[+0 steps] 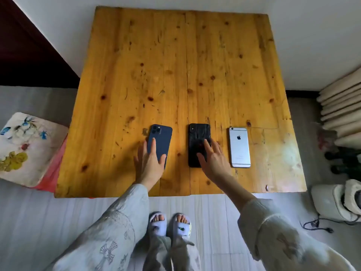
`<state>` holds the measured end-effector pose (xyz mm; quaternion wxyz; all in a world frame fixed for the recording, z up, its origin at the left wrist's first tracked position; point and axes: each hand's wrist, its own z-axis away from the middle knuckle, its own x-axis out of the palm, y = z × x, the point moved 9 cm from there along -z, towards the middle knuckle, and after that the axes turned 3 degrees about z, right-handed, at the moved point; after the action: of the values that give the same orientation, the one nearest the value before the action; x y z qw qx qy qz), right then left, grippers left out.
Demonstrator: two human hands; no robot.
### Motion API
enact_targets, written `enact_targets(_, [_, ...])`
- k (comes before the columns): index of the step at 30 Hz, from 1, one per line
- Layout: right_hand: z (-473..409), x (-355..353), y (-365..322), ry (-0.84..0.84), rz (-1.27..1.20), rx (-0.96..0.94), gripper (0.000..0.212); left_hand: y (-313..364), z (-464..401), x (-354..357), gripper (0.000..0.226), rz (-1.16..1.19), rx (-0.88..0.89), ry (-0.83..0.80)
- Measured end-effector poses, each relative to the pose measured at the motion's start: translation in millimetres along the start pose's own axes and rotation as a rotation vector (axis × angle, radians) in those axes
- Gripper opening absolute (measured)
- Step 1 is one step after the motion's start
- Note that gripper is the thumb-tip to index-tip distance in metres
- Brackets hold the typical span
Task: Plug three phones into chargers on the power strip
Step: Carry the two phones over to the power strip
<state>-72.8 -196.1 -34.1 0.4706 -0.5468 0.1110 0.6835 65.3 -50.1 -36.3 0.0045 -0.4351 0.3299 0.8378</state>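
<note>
Three phones lie face down in a row near the front edge of a wooden table (175, 65). A dark blue phone (161, 138) is on the left, a black phone (197, 137) in the middle, a silver phone (239, 147) on the right. My left hand (149, 161) rests flat on the blue phone's lower half with fingers spread. Spread fingers of my right hand (214, 160) lie on the black phone's lower right part. Neither hand grips anything. No power strip or charger shows on the table.
A floral cushion (25, 147) sits on a stool left of the table. Stacked pale cushions (343, 108) lean at the right. A white appliance (336, 200) with a dark cord and plug (320, 225) lies on the floor at right. My slippered feet (169, 223) stand before the table.
</note>
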Motion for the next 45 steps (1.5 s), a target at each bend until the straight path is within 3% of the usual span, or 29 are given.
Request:
enact_targets(3, [-22.2, -5.2, 4.5, 0.098, 0.072, 0.117, 0.076, 7.1, -24.8, 7.7, 0.081, 0.069, -0.057, 0.036])
enact_targets(8, [-41.8, 2.1, 8.2, 0.044, -0.085, 0.341, 0.097, 13.1, -33.7, 12.9, 0.084, -0.115, -0.072, 0.134])
enact_targets(14, [-51.7, 8.7, 16.8, -0.067, -0.196, 0.536, 0.095, 2.3, -49.6, 2.1, 0.11, -0.113, -0.221, 0.119])
enact_targets(17, [-48.6, 11.3, 23.0, -0.074, -0.268, 0.584, 0.092, -6.0, -48.6, 1.5, 0.101, 0.003, -0.251, 0.118])
enact_targets(23, [-40.3, 15.3, 24.8, -0.075, -0.403, 0.611, 0.087, -43.0, -33.8, 12.5, 0.061, 0.335, -0.362, 0.017])
enact_targets(31, [-3.9, 16.1, 24.5, -0.062, -0.765, 0.581, 0.043, -67.4, -0.1, 7.3, 0.054, 0.635, -0.55, -0.12])
enact_targets(35, [43.0, 1.8, 30.7, -0.037, -0.965, 0.61, 0.034, -50.3, 22.5, 2.0, 0.051, 0.82, -0.506, -0.198])
enact_targets(39, [108.1, -23.9, 47.7, 0.046, -1.131, 0.637, 0.022, -13.1, 47.9, 8.6, 0.053, 0.862, -0.4, -0.305])
enact_targets(45, [237.7, -72.4, 105.7, 0.309, -1.289, 0.686, 0.017, 89.2, 112.8, 41.5, 0.043, 0.81, -0.152, -0.524])
